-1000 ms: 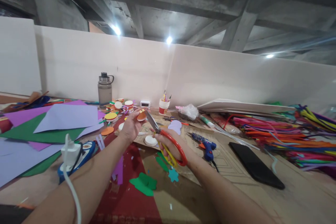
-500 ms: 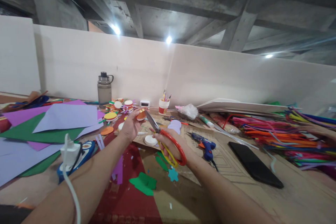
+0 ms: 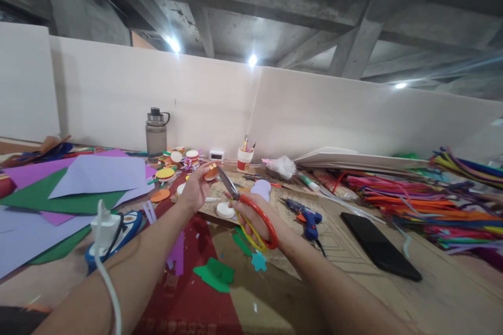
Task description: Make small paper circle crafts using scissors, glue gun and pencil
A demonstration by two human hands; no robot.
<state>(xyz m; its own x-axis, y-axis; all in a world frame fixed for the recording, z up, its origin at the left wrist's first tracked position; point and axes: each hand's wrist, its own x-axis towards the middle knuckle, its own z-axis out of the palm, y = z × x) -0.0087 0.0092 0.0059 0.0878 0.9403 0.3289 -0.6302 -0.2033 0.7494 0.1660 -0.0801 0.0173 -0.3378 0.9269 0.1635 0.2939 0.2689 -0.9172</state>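
Note:
My left hand (image 3: 195, 189) is raised above the table and pinches a small orange paper piece (image 3: 212, 171) between thumb and fingers. My right hand (image 3: 253, 215) is closed in the red and yellow handles of a pair of scissors (image 3: 247, 208). The scissor blades point up and left, and their tips meet the orange piece. Both forearms reach in from the bottom edge.
Purple and green paper sheets (image 3: 78, 180) cover the left. A grey water bottle (image 3: 156, 135), a pencil cup (image 3: 245, 158), paper discs (image 3: 166, 173) and a white lid (image 3: 225, 210) stand behind. A blue glue gun (image 3: 307, 218), black phone (image 3: 380, 245), pipe cleaners (image 3: 424, 201), and charger with cable (image 3: 105, 230) lie around.
Both hands, the scissors and the orange piece stay almost where they were. The bundle of pipe cleaners at the far right edge has shifted.

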